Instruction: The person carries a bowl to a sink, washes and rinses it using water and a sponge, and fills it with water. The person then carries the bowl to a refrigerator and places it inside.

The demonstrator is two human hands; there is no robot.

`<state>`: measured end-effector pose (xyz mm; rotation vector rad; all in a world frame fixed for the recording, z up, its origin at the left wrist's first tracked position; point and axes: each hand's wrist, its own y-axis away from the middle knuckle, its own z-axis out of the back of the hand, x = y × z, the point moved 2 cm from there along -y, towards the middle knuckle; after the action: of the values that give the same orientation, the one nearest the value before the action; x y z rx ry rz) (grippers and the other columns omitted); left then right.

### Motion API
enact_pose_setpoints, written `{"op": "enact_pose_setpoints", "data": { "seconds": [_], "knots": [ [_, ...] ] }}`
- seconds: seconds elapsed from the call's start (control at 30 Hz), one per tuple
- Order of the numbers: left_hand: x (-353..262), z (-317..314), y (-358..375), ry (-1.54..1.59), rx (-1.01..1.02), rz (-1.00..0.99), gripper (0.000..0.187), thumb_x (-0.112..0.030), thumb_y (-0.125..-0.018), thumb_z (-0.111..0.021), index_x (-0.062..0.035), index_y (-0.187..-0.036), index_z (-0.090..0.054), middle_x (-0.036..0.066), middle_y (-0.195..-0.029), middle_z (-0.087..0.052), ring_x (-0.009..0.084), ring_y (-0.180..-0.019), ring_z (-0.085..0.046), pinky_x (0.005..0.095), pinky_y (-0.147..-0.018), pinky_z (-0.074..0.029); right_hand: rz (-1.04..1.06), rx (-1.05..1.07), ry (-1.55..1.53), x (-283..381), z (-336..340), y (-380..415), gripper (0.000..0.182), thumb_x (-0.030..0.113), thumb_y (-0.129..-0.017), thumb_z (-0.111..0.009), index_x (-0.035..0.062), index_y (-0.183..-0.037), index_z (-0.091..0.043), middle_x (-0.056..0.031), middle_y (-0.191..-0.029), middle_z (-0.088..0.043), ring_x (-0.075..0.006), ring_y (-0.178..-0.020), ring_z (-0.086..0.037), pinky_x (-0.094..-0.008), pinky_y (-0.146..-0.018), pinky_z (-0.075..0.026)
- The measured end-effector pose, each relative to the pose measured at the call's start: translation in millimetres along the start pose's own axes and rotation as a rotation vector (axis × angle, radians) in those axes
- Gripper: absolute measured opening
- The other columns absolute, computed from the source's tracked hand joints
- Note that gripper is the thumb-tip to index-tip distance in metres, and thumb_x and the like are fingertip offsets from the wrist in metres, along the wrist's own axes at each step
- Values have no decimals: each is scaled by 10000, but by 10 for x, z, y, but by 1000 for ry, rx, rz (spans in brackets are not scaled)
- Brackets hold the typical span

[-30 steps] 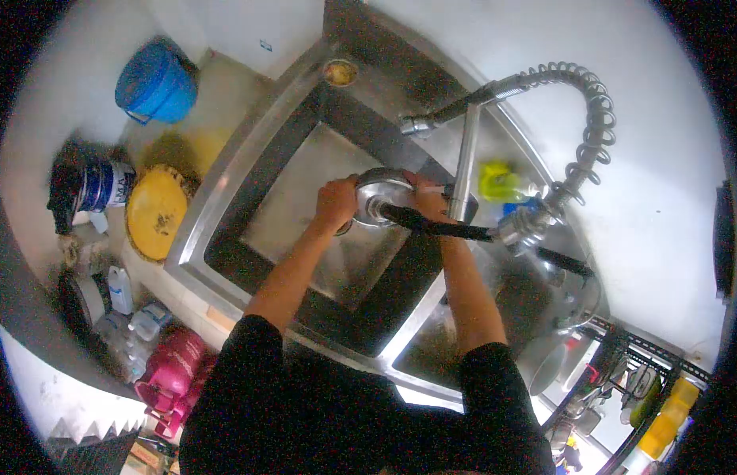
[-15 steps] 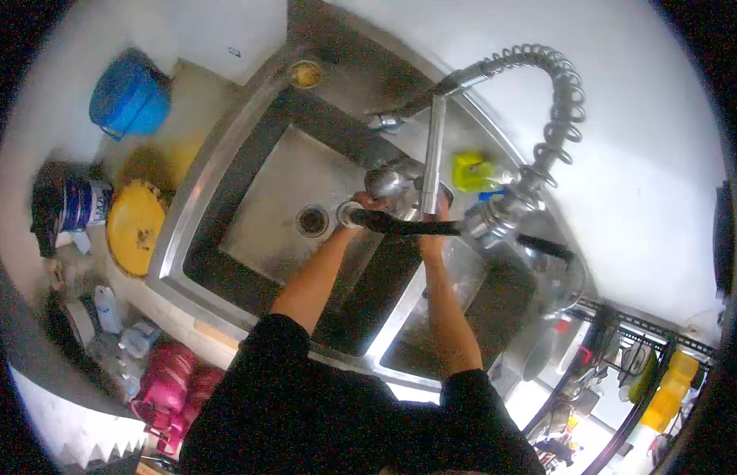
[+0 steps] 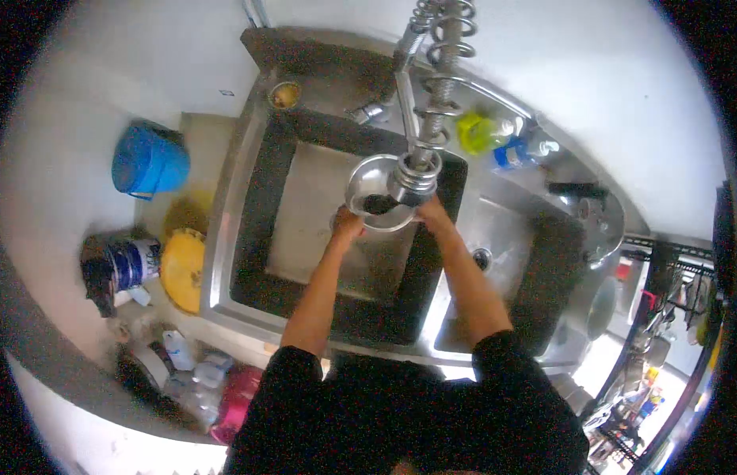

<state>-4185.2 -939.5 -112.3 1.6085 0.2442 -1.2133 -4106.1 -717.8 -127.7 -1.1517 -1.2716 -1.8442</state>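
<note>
A shiny round metal bowl (image 3: 367, 176) is held over the large left sink basin (image 3: 305, 237), its hollow partly hidden by the spring faucet's spray head (image 3: 413, 184) in front. My left hand (image 3: 348, 225) is closed on the bowl's near left edge. A small red spot shows beside those fingers, too small to name. On the bowl's right edge my right hand (image 3: 433, 214) is closed too, its fingertips partly hidden behind the spray head. The dark end of the spray head overlaps the bowl in view.
A small tap (image 3: 370, 113) rises at the sink's back. Yellow-green (image 3: 475, 133) and blue-labelled (image 3: 511, 153) bottles stand on the rear ledge. The smaller basin (image 3: 503, 229) is at right. A blue bucket (image 3: 150, 161) and yellow lid (image 3: 183, 271) lie left; a rack (image 3: 669, 317) stands right.
The view has shifted, so the faucet's coil now stands nearly upright in front of the bowl. The bowl's hollow side shows more, with both hands on its edge.
</note>
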Motion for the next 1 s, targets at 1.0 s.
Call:
{"op": "enact_pose_setpoints", "data": {
  "seconds": [1.0],
  "knots": [
    [-316,-767,-407,321,-66,-294,273,-227,-833,-652,-21,-996,-576,77,-808,-623,146,-667,-594,274,-587,-496,506,-296,312,1052,589,475,615,-36,-741,-567,66,-1331,-429,-197,-1225,-542,-336,-1127,-532,-390,-956,-426]
  ]
}}
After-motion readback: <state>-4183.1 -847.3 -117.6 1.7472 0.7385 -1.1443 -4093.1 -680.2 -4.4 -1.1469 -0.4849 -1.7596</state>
